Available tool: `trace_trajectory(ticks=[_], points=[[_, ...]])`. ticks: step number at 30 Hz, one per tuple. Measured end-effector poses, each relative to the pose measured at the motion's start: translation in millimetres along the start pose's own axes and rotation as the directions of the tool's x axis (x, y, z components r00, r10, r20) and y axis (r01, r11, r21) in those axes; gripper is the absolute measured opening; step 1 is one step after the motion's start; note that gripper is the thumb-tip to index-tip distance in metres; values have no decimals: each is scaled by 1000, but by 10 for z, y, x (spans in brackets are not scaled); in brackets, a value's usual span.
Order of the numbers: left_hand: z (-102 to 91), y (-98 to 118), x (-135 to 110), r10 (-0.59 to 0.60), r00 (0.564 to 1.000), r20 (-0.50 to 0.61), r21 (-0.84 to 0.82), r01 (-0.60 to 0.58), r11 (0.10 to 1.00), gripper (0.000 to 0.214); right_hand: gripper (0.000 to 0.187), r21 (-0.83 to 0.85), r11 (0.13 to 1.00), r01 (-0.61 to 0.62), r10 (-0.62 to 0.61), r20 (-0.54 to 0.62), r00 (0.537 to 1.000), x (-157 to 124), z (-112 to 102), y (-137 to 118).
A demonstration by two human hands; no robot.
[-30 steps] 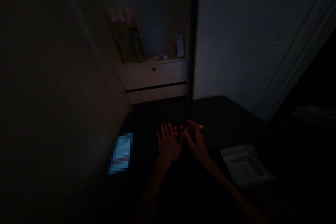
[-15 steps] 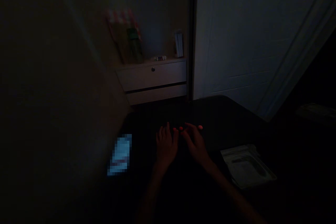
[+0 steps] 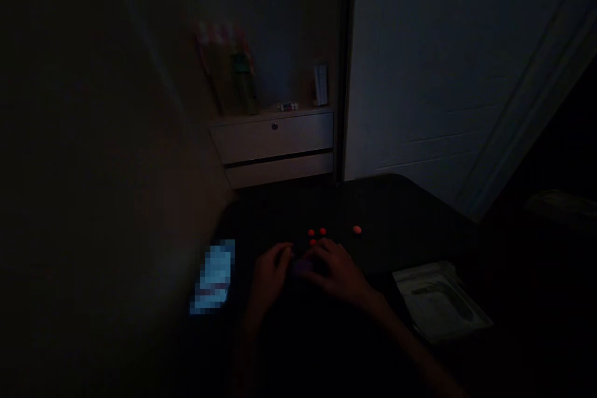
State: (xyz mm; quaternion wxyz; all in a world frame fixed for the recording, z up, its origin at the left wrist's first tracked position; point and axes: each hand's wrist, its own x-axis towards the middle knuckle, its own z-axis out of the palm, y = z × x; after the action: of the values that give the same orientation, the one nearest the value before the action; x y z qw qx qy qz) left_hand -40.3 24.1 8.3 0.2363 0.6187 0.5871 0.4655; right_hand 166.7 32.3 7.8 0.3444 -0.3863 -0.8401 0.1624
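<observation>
hands drawn back from red dots [image 3: 311,233]; left hand [image 3: 269,270] now front-left of them, fingers bent, spacing unclear; right hand [image 3: 333,268] just in front, curled at purple object [image 3: 301,267], grip cannot tell; work seemingly shifted there

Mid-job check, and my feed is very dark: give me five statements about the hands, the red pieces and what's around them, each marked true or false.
1. One lone red piece lies to the right of the clustered red pieces. True.
2. The left hand covers the lone red piece. False: that hand is to the left of all the visible red pieces.
3. A dim purple item shows between the left hand and the right hand. True.
4. The pale packet lies to the left of both hands. False: it lies to the right of the right forearm.
5. A green-topped bottle stands on the drawer unit. True.
</observation>
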Motion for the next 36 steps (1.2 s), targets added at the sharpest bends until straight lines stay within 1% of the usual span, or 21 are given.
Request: trace_trajectory(ticks=[3,6,9,11,14,17,19,22,25,31,34,36], points=[[-33,42,-41,20,994,107,-55,-14,998,33,21,132,991,-25,27,-13,1000,15,35,50],[-51,78,-70,15,989,148,-87,-2,996,30,25,211,976,-49,62,-57,996,10,96,102],[-55,98,-88,-1,991,137,-78,12,997,33,30,226,973,-49,77,-119,990,-8,140,122],[-52,104,-88,-5,992,124,-67,13,998,33,29,230,973,-17,49,-131,990,-14,148,107],[-48,103,-79,-18,992,129,-67,27,997,31,27,237,971,34,-7,-115,993,-13,139,60],[-55,94,-76,-40,987,154,-101,57,993,28,34,233,971,52,-35,-79,996,-12,116,15],[-61,88,-79,-36,986,161,-156,62,986,32,39,206,977,61,-53,-47,997,-15,95,-11],[-63,82,-85,-18,990,142,-213,49,976,36,41,153,986,61,-59,-17,998,-16,64,-41],[-56,80,-89,-14,991,135,-212,43,976,35,39,145,987,69,-67,-15,998,-13,51,-55],[-42,55,-90,-21,991,132,-266,56,962,35,37,196,977,83,-80,-22,997,-12,52,-33],[-36,53,-87,-31,990,135,-295,70,953,37,34,286,954,91,-88,-25,996,-5,45,-25],[-22,70,-88,-41,991,125,-323,80,943,38,32,356,931,82,-70,-47,996,-1,52,-24]])
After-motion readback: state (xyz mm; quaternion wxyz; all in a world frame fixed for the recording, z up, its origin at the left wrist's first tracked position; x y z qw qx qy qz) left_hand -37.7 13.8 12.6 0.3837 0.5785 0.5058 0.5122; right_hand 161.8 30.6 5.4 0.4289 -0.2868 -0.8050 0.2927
